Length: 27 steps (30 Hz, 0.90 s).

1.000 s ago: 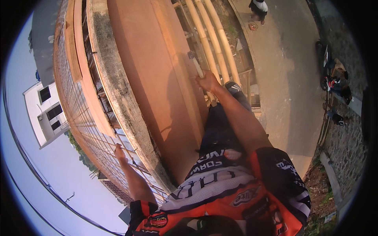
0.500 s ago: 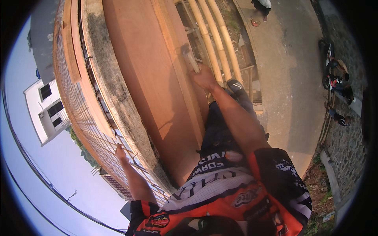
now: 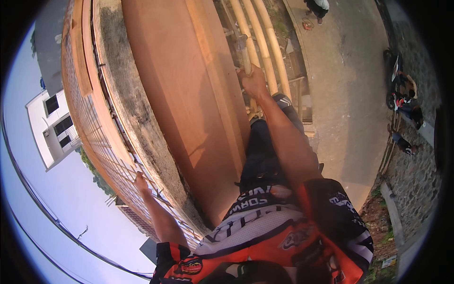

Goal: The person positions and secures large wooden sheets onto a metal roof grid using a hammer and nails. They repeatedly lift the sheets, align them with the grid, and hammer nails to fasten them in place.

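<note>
My right hand [image 3: 254, 82] is wrapped round the wooden handle of a hammer [image 3: 246, 60]. Its dark head is up over the bamboo poles, just right of and apart from the timber batten [image 3: 215, 71]. That batten runs along the outer edge of a tall reddish-brown formwork board [image 3: 161, 61]. To the left, my left hand [image 3: 142, 183] is closed at the steel bar grid [image 3: 105, 146], close to the lower end of a long plank [image 3: 111, 125]. What its fingers grip is too small to make out.
Bamboo poles [image 3: 266, 47] form a scaffold beside my shod foot [image 3: 283, 103]. A concrete road [image 3: 345, 109] lies far below, with a person [image 3: 318, 8] on it and a motorcycle [image 3: 396, 97] by a stone wall. Overhead cables [image 3: 45, 206] cross the sky at left.
My right hand has swung the hammer right and farther away, from beside the batten to over the bamboo. The left hand has barely shifted.
</note>
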### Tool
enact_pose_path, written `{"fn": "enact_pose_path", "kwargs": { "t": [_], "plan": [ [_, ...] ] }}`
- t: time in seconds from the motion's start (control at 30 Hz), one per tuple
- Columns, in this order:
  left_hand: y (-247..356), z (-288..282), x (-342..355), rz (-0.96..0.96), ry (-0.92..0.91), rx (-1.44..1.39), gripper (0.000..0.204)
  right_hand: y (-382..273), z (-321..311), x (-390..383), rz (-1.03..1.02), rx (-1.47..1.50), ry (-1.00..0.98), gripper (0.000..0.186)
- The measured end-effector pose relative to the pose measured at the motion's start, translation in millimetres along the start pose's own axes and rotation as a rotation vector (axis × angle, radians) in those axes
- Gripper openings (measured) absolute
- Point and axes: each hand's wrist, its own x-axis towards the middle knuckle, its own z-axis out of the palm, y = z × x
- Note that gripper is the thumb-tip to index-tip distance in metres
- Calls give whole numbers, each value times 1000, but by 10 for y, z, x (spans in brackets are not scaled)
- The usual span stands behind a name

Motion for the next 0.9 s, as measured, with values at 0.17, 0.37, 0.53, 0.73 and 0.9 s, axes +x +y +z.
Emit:
{"fn": "enact_pose_path", "kwargs": {
  "t": [0.17, 0.37, 0.53, 0.73, 0.9],
  "plan": [
    [34, 34, -71, 9, -2, 13, 29, 173, 237, -44, -87, 24, -94, 31],
    [36, -84, -119, -26, 12, 99, 36, -113, 39, -4, -19, -52, -195, 30],
    [296, 82, -362, 7, 59, 91, 32, -49, -342, 148, 37, -21, -141, 25],
    [242, 112, -295, -11, 56, 28, 29, -162, 164, 41, -160, -124, -138, 30],
    [97, 12, -227, 13, 32, 19, 29, -213, 153, 143, -146, -160, -235, 34]
  ]
}}
